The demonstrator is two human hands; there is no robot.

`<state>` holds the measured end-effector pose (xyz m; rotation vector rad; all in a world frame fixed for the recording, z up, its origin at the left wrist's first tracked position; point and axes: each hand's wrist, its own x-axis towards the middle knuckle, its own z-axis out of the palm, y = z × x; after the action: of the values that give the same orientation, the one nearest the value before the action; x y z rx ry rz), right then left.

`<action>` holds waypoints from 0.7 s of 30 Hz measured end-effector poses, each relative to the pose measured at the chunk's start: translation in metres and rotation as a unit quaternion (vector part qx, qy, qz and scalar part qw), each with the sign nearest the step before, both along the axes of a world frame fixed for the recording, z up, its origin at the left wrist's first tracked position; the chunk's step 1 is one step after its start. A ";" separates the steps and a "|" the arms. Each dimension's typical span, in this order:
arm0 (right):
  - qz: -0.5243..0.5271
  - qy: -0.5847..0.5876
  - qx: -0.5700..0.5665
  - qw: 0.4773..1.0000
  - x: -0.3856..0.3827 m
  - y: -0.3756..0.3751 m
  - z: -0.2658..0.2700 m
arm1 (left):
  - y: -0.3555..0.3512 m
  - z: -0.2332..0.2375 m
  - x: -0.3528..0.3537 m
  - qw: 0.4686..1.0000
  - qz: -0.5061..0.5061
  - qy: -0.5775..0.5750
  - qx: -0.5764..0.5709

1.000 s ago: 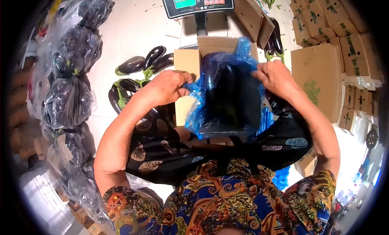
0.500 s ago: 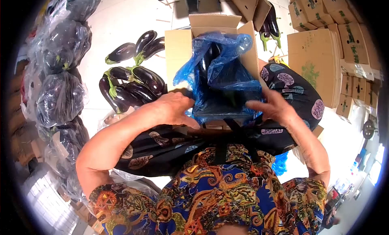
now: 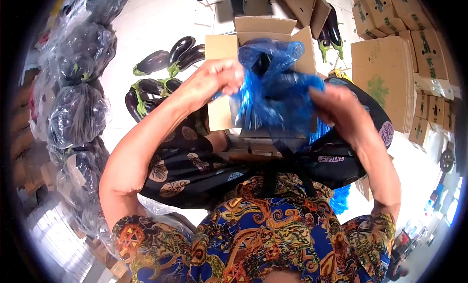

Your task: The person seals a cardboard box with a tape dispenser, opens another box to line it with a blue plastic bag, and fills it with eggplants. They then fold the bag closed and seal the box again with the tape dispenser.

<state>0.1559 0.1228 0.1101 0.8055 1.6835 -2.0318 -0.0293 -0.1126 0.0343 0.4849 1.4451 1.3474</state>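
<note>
An open cardboard box (image 3: 222,110) stands in front of me, lined with a thin blue plastic bag (image 3: 273,100). Through the bag's opening shows a dark, glossy eggplant (image 3: 262,63). My left hand (image 3: 219,78) is closed on the bag's left edge, raised above the box's left flap. At the right side my right hand (image 3: 336,101), slightly blurred, has its fingers closed on the other edge of the bag. The plastic is pulled up and bunched between both hands, hiding most of what lies inside.
Several loose eggplants (image 3: 152,63) lie on the floor to the left. Two more eggplants (image 3: 332,32) are at the upper right. Clear bags of eggplants (image 3: 78,115) line the far left. Flattened cartons (image 3: 378,83) and stacked boxes (image 3: 429,54) stand at the right.
Both hands have risen from the near sides of the box and taken hold of the bag. Its near part, spread low before, is now lifted and gathered over the box.
</note>
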 end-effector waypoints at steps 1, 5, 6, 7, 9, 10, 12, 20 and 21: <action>0.075 0.024 0.132 0.988 -0.019 0.009 -0.013 | 0.008 -0.010 -0.005 0.998 0.046 -0.037 0.003; 0.093 0.316 0.332 0.884 -0.065 -0.002 -0.033 | 0.024 -0.001 -0.026 0.987 0.127 0.056 -0.075; 0.145 0.375 0.416 0.816 -0.067 0.000 -0.036 | 0.015 0.005 -0.034 0.980 0.092 0.153 -0.091; 0.122 0.337 0.470 0.806 -0.060 -0.004 -0.030 | 0.004 0.009 -0.046 0.951 0.049 0.283 -0.117; 0.277 0.193 0.557 0.759 -0.046 -0.001 -0.026 | -0.015 0.019 -0.052 0.937 -0.054 0.313 -0.149; 0.348 0.113 0.589 0.721 -0.041 0.000 -0.027 | -0.020 0.020 -0.048 0.922 -0.107 0.342 -0.147; 0.362 0.171 0.597 0.695 -0.039 -0.003 -0.042 | -0.018 0.010 -0.026 0.919 -0.182 0.322 -0.138; 0.317 0.332 0.576 0.676 -0.111 -0.019 -0.147 | 0.046 -0.101 -0.023 0.958 0.042 0.265 -0.098; 0.317 0.325 0.600 0.659 -0.121 -0.024 -0.137 | 0.049 -0.105 -0.026 0.979 0.120 0.146 -0.077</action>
<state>0.0354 0.0988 -0.0268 -0.3863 3.1056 -0.4724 -0.0554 -0.0636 -0.0708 0.4290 1.8846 1.3788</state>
